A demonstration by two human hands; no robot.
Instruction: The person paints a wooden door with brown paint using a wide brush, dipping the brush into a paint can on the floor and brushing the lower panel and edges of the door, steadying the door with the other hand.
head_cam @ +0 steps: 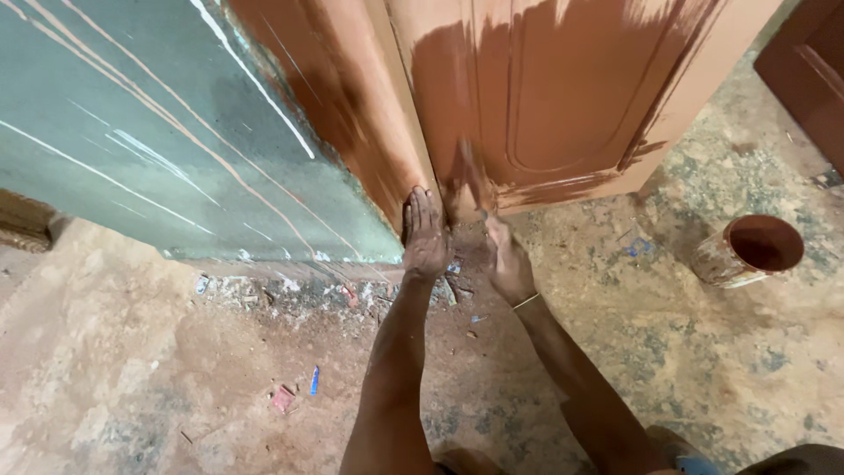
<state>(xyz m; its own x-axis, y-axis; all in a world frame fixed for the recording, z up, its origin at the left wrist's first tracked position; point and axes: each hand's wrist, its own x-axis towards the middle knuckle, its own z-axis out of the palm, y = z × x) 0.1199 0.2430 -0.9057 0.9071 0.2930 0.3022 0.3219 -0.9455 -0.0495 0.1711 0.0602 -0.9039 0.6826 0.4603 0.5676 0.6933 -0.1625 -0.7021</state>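
At frame centre, the left hand (425, 236) lies flat, fingers together, against the door (563, 97) edge. The right hand (507, 262) is clamped on a blurred brush (470, 180); a paint pot (749, 251) stands at right.

Warm, even daylight fills the view, with soft shadows and a faint sheen on the wet brown paint. The right hand (508, 259) smears with motion blur; edges bend slightly.

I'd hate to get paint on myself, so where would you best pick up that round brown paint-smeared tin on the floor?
Take the round brown paint tin by its outer wall, low down, coming from the side. It stands open with wet-looking brown paint inside and smears near the rim, and no handle shows. Fingers wrapped around the wall would likely keep it upright and steady.
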